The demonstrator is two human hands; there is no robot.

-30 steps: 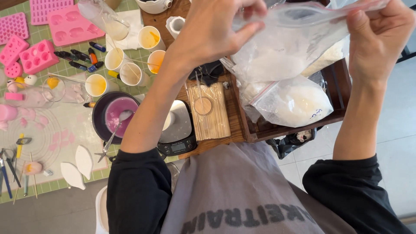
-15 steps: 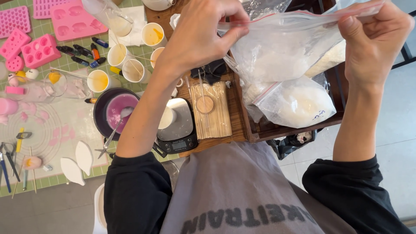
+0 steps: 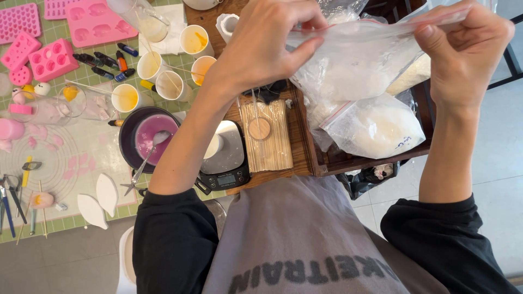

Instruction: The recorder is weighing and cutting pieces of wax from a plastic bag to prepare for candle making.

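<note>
Not much changed from half a second back: my left hand (image 3: 261,49) has slid a touch further along the top of the clear zip bag (image 3: 359,71), and my right hand (image 3: 463,49) sits at the other end of the seal same as before. The bag is up in the air over the wooden tray (image 3: 327,160), stretched flat between both hands.

Hard to see stuff: the bag's top right corner runs off the frame edge, and my left fingertips are tucked behind the plastic, so I can't tell exactly how they're pinching. White powdery stuff inside, but the cloudy plastic hides how full it is.

Grip-wise, both hands are closed tight on the sealed strip, thumb against fingers, left near the bag's left corner, right near its right corner. The bag body hangs just below my knuckles, right above a second bag of white powder (image 3: 376,128) lying in the tray.
</note>
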